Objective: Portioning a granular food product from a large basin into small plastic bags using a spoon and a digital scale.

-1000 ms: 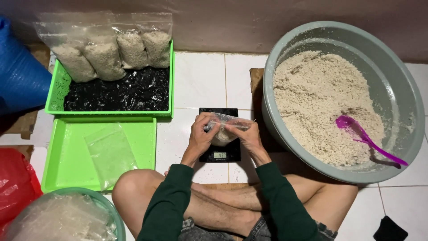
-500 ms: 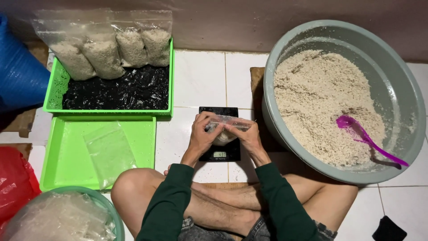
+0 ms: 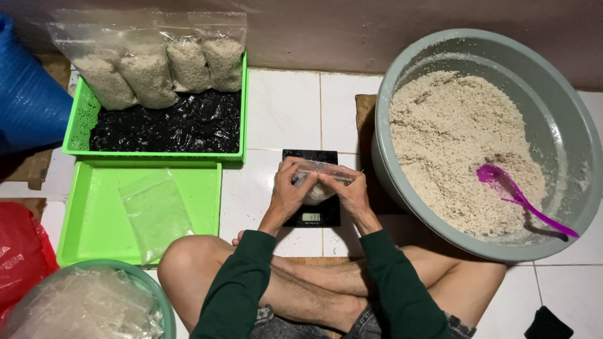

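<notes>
Both my hands grip one small clear plastic bag partly filled with pale grain, held over a black digital scale on the white tiled floor. My left hand pinches the bag's left top edge. My right hand pinches its right top edge. The bag's bottom rests on or just above the scale; I cannot tell which. I sit cross-legged behind the scale in dark green sleeves.
A large grey basin of pale grain with a purple scoop stands at the right. A green basket at the back left holds several filled bags. A green tray carries an empty clear bag. A bowl of empty bags sits at front left.
</notes>
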